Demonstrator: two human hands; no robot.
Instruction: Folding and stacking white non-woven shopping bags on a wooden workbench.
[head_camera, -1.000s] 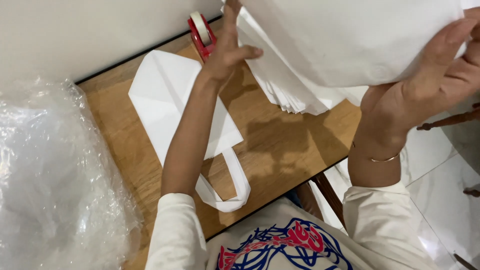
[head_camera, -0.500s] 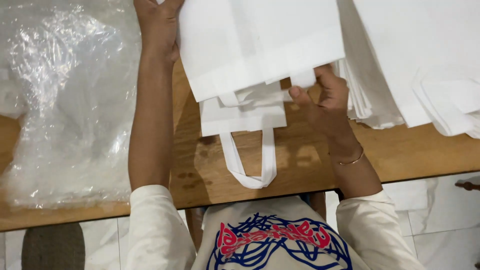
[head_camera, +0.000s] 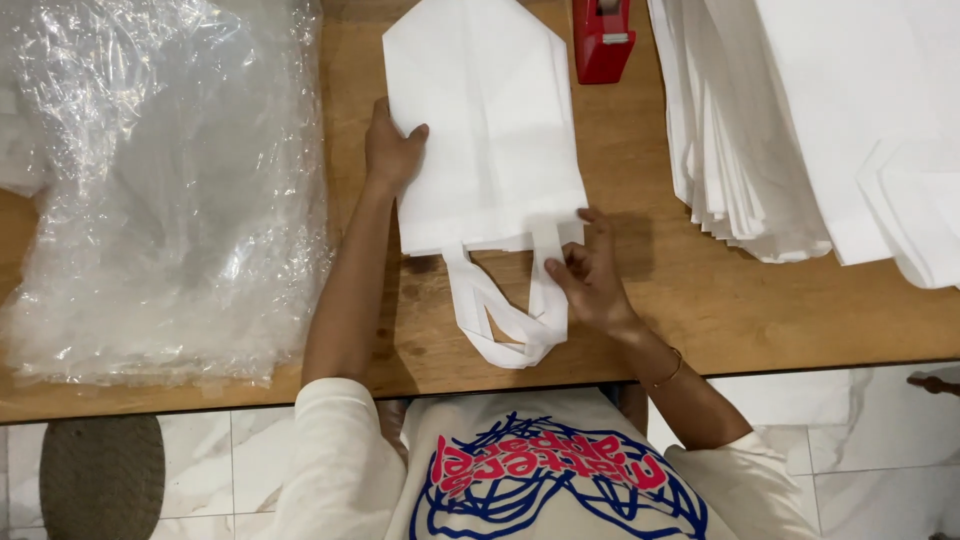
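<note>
White bag (head_camera: 485, 130) lies flat, left hand (head_camera: 392, 150) pressing its edge, right hand (head_camera: 590, 275) pinching its handle (head_camera: 545, 300).

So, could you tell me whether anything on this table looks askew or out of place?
Nothing stands out. The white paper bag lies flat and roughly square on the wooden table, held by the left hand and the right hand near its looped handles. The bag stack is fanned but tidy; the plastic wrap is crumpled, as expected.

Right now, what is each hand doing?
Left hand: open, pressing flat on the white paper bag.
Right hand: fingers pinching the bag's handle.
</note>
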